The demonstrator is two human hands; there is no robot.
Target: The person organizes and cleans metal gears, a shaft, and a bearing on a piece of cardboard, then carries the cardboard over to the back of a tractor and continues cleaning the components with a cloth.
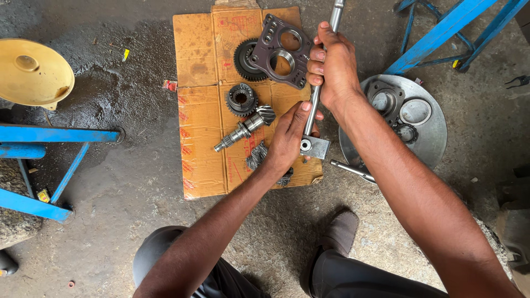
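My right hand grips the steel shaft upright, my left hand steadies its square block end at the cardboard's right edge; gears lie loose, unassembled.

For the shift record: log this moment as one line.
right hand: grips steel rod | left hand: on rod's block end | below: cardboard sheet | nearby: pinion shaft
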